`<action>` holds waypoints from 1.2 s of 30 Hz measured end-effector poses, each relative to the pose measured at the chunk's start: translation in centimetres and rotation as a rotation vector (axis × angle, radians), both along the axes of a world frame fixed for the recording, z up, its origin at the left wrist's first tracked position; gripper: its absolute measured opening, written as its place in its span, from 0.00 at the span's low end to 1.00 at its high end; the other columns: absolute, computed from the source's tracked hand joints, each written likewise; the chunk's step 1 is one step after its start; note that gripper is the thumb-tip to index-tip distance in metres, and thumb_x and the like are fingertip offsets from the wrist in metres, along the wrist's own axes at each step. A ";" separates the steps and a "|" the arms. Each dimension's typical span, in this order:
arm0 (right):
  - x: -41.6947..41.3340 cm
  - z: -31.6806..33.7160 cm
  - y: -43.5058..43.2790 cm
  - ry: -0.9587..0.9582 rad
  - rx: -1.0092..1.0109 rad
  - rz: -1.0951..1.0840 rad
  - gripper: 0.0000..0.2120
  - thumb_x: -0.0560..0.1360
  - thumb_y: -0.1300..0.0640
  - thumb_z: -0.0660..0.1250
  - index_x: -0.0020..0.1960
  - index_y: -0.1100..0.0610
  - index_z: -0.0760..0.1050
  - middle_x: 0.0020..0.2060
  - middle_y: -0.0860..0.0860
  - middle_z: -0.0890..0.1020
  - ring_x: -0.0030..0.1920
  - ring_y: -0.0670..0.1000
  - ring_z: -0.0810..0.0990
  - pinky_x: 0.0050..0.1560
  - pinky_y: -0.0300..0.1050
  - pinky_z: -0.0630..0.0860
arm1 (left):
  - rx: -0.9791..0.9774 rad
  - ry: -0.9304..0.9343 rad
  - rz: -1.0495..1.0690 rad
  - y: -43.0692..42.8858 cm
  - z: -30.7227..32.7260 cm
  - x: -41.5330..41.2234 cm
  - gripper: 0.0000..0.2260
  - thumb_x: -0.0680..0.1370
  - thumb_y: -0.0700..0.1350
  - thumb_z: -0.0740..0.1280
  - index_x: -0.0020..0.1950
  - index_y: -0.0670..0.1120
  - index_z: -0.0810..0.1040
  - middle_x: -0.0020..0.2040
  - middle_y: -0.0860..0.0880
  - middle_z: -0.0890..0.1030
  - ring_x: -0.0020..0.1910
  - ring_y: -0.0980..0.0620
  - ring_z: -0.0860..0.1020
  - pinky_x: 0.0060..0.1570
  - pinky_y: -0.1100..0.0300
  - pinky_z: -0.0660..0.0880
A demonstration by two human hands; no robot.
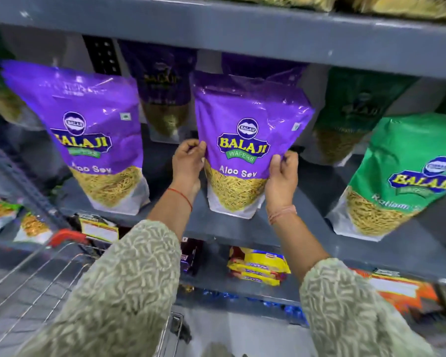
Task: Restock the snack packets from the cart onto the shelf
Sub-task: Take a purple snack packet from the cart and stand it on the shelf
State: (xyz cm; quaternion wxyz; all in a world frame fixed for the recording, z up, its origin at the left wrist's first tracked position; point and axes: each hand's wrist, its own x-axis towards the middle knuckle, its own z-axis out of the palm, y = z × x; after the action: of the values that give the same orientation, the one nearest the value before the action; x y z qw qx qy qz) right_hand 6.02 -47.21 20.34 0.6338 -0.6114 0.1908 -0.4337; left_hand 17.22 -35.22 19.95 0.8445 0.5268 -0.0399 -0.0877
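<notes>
I have the purple packet (pixel 245 140) standing near the front of the grey shelf (pixel 281 235), between another purple packet (pixel 88 135) and a green one (pixel 397 176) — my left hand (pixel 188 161) pinches its left edge and my right hand (pixel 281 173) its right edge, fingers curled onto the film. It looks light, soft and slick, the sev inside brittle, so I'd hold it low by the side seams rather than squeeze the belly. The cart (pixel 62 266) sits at lower left.

We see purple Aloo Sev packets (pixel 245 140), a green packet (pixel 402 176), grey shelf (pixel 242 230), red cart handle (pixel 67 237), and pale green squiggle-patterned sleeves (pixel 129 287).
</notes>
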 end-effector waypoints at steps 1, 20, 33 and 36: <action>0.0 -0.3 0.1 0.009 0.003 -0.012 0.13 0.77 0.64 0.56 0.39 0.49 0.65 0.34 0.45 0.73 0.31 0.32 0.71 0.37 0.27 0.69 | -0.013 0.003 0.000 -0.1 -0.4 0.0 0.12 0.75 0.36 0.61 0.34 0.47 0.70 0.20 0.57 0.76 0.21 0.63 0.70 0.25 0.69 0.67; -4.4 -8.1 -1.4 0.819 -0.398 0.260 0.25 0.63 0.51 0.74 0.56 0.56 0.70 0.55 0.57 0.80 0.58 0.62 0.75 0.61 0.58 0.72 | 0.792 -0.258 -0.457 4.3 -8.2 -3.0 0.37 0.62 0.36 0.76 0.67 0.46 0.65 0.62 0.47 0.75 0.63 0.51 0.71 0.60 0.60 0.66; -7.8 -8.6 0.4 0.804 -0.605 0.304 0.26 0.69 0.50 0.70 0.63 0.55 0.67 0.61 0.53 0.79 0.63 0.54 0.74 0.70 0.58 0.65 | 0.812 -0.215 -0.469 7.7 -8.8 -4.8 0.36 0.60 0.36 0.77 0.66 0.45 0.69 0.64 0.46 0.76 0.64 0.52 0.72 0.64 0.56 0.68; -7.9 -8.5 0.5 0.800 -0.613 0.292 0.26 0.69 0.51 0.70 0.64 0.55 0.67 0.62 0.52 0.78 0.64 0.54 0.73 0.73 0.55 0.60 | 0.815 -0.196 -0.481 7.6 -8.8 -4.6 0.35 0.60 0.35 0.77 0.65 0.44 0.70 0.64 0.44 0.76 0.64 0.52 0.73 0.63 0.58 0.68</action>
State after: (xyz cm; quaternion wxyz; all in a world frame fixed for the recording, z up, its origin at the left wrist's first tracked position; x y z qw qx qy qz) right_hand -1.86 -46.71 11.86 0.3574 -0.9068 0.1948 -0.1094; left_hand 12.63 -27.62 11.15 0.5172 0.7966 -0.2023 -0.2387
